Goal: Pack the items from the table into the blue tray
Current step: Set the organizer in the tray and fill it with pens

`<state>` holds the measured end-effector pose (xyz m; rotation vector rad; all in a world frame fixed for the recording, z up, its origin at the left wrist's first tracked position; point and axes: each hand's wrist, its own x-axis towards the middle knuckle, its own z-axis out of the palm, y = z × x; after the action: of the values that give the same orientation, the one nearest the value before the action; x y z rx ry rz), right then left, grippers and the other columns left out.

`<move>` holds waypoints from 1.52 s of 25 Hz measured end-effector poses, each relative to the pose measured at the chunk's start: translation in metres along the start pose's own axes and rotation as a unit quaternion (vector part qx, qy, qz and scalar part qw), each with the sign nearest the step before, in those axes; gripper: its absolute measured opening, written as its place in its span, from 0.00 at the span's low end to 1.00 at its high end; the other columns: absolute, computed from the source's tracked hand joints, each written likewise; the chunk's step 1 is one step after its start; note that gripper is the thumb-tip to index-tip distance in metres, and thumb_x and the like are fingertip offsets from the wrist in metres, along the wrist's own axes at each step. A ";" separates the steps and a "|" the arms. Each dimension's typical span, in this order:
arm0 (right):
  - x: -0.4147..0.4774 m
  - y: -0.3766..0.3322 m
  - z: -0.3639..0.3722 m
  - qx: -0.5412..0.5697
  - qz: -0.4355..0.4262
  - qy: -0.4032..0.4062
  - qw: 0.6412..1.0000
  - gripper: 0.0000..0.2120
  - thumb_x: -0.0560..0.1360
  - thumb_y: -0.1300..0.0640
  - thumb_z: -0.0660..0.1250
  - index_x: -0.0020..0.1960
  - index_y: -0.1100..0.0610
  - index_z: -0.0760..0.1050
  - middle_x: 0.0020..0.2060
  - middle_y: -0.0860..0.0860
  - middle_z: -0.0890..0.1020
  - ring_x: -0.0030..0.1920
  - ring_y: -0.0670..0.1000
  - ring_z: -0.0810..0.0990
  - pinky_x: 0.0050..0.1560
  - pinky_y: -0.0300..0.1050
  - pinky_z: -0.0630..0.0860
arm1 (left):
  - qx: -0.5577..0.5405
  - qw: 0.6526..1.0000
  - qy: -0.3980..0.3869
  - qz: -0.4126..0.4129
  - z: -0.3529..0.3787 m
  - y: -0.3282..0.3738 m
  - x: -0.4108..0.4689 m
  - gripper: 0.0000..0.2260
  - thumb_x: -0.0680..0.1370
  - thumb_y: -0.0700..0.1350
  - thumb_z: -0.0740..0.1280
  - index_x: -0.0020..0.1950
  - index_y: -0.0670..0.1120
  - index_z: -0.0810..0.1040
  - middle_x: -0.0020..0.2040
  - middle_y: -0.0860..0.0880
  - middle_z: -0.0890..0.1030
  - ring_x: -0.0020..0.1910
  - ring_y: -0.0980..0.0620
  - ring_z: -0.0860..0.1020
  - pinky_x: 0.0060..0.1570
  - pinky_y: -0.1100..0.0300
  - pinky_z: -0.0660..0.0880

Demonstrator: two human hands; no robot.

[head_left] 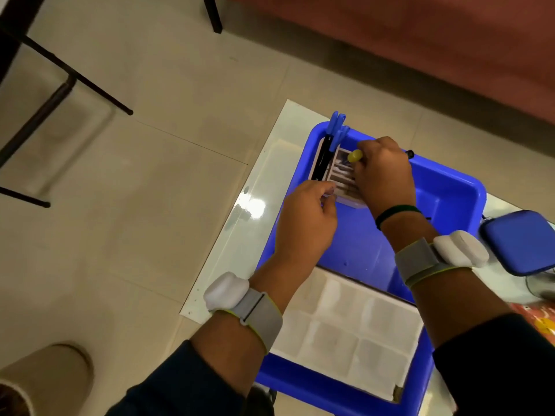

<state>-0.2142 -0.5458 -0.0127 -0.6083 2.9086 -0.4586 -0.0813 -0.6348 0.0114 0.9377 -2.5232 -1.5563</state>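
The blue tray (pixel 450 187) stands on a white table (pixel 261 187). In its far left corner sits a small white slotted organizer (pixel 341 172) with black and blue-handled tools (pixel 333 136) standing in it. My left hand (pixel 306 217) pinches the organizer's near edge. My right hand (pixel 383 172) grips a pen-like tool with a yellow end (pixel 355 156) over the organizer; its dark tip pokes out past my knuckles. A white compartment box (pixel 348 334) lies in the tray's near part.
A blue zipped case (pixel 521 241) lies on the table right of the tray, with an orange packet (pixel 537 316) nearer me. Tiled floor is on the left, with black furniture legs (pixel 60 85) and a beige round object (pixel 45 376).
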 end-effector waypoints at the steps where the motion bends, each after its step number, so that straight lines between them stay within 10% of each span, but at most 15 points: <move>1: -0.003 0.000 -0.002 0.009 0.001 0.013 1.000 0.08 0.79 0.63 0.63 0.52 0.65 0.79 0.50 0.62 0.79 0.46 0.63 0.78 0.43 0.48 0.73 | 0.003 1.000 0.001 0.008 0.004 0.002 0.001 0.12 0.81 0.42 0.68 0.63 0.46 0.82 0.58 0.49 0.83 0.56 0.51 0.82 0.55 0.66 0.76; 12: -0.146 0.101 -0.054 0.170 0.118 0.187 0.960 0.10 0.76 0.63 0.70 0.57 0.60 0.81 0.49 0.56 0.83 0.48 0.54 0.83 0.51 0.48 0.81 | -0.011 0.995 -0.035 0.090 0.108 0.053 -0.079 0.10 0.79 0.40 0.68 0.59 0.47 0.83 0.54 0.50 0.83 0.50 0.51 0.83 0.51 0.52 0.81; 21: -0.286 0.283 -0.059 0.144 0.312 0.061 0.937 0.10 0.71 0.61 0.74 0.51 0.62 0.82 0.44 0.57 0.84 0.44 0.57 0.82 0.51 0.52 0.79 | 0.091 0.976 -0.198 -0.017 0.266 0.067 -0.208 0.14 0.78 0.41 0.69 0.65 0.47 0.80 0.62 0.50 0.81 0.59 0.50 0.81 0.61 0.59 0.77; 38: -0.313 0.369 -0.053 0.018 0.140 -0.113 0.983 0.11 0.75 0.67 0.63 0.52 0.58 0.80 0.45 0.60 0.82 0.45 0.62 0.81 0.38 0.47 0.72 | 0.301 0.917 -0.260 -0.018 0.384 0.078 -0.206 0.09 0.74 0.43 0.74 0.53 0.42 0.82 0.50 0.43 0.85 0.48 0.43 0.83 0.50 0.55 0.80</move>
<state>-0.0755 -0.0818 -0.0595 -0.2208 2.7033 -0.3779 -0.0756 -0.1982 -0.0590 0.6494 -3.5005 -1.1508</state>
